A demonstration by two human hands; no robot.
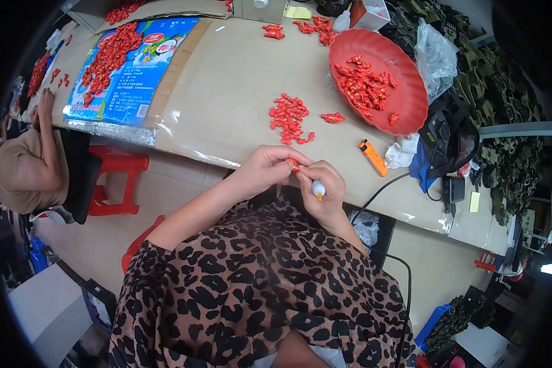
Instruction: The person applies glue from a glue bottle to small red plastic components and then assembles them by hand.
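Note:
At the table's front edge, my left hand (265, 168) pinches a small glossy red piece (293, 164) between thumb and fingertips. The fingertips of my right hand (325, 189) meet the same piece from the other side. Tucked in my right hand is a small white bottle (318, 187) with a yellow tip pointing toward me. Just beyond my hands lies a loose cluster of small red pieces (288, 116). One joined red piece (333, 118) rests apart, to the right of the cluster. Fingers partly cover the held piece, so its full shape is hidden.
A red scalloped basin (411, 92) holding more red pieces stands at right. Near it are an orange box cutter (373, 157), white tissue (402, 151) and a black cable (380, 191). Red pieces cover a blue printed sheet (147, 80) at left. Another person (34, 165) sits far left.

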